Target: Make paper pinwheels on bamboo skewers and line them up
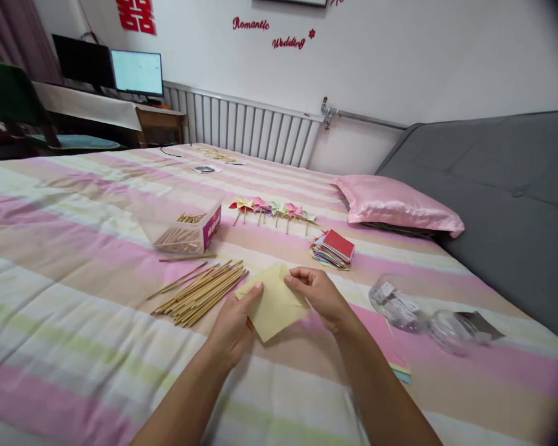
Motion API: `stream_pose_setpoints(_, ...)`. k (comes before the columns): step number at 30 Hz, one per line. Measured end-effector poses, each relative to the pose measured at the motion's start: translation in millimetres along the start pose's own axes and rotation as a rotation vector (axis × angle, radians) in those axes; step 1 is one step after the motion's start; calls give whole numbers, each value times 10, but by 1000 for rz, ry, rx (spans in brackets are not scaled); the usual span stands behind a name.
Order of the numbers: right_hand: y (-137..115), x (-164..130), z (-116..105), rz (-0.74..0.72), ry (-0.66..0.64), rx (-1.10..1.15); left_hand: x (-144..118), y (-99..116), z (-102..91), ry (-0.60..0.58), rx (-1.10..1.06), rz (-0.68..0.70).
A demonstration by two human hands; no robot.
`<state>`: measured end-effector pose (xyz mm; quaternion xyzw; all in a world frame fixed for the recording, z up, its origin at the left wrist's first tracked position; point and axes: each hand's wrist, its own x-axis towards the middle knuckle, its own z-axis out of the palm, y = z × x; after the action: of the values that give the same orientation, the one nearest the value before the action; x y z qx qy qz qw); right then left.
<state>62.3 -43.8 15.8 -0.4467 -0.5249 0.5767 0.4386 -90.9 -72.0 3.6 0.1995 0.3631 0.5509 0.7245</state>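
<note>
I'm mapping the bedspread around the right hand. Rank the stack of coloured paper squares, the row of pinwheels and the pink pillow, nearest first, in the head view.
From the right hand, which holds the yellow paper:
1. Stack of coloured paper squares, just beyond the hand.
2. Row of pinwheels, farther up the bedspread, slightly left.
3. Pink pillow, far right, against the grey sofa.

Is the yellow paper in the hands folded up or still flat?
Mostly flat. The yellow paper is spread out as one square sheet between the left hand and right hand; any crease cannot be told.
</note>
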Motion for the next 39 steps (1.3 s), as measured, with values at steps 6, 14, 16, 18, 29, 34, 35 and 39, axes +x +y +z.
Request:
stream_pose_setpoints(6,30,-46,-139,83,-61,81,27,-84,40,-27,-24,-66)
stream_pose_setpoints(14,-14,-182,-151,53,-53,25,-42,-75,-6,-82,-38,-100)
stream_pose_setpoints(16,-26,-202,-152,24,20,0,-71,-66,-3,-98,-43,-119)
stream_pose_setpoints(18,-40,-209,-155,-10,75,-21,-96,-56,10,-109,-32,-136)
stream_pose_setpoints(29,-57,-216,-113,-540,422,-196,-41,-33,-26,115,45,-99)
stream_pose_setpoints(34,-127,-261,-186,-810,137,-664,-95,74,-41,-239,-255,-151)
stream_pose_setpoints(35,-140,-270,-206,-804,82,-715,-106,97,-38,-295,-299,-113)
stream_pose_setpoints(39,-160,-291,-246,-751,-38,-809,-121,141,-22,-312,-328,-34)
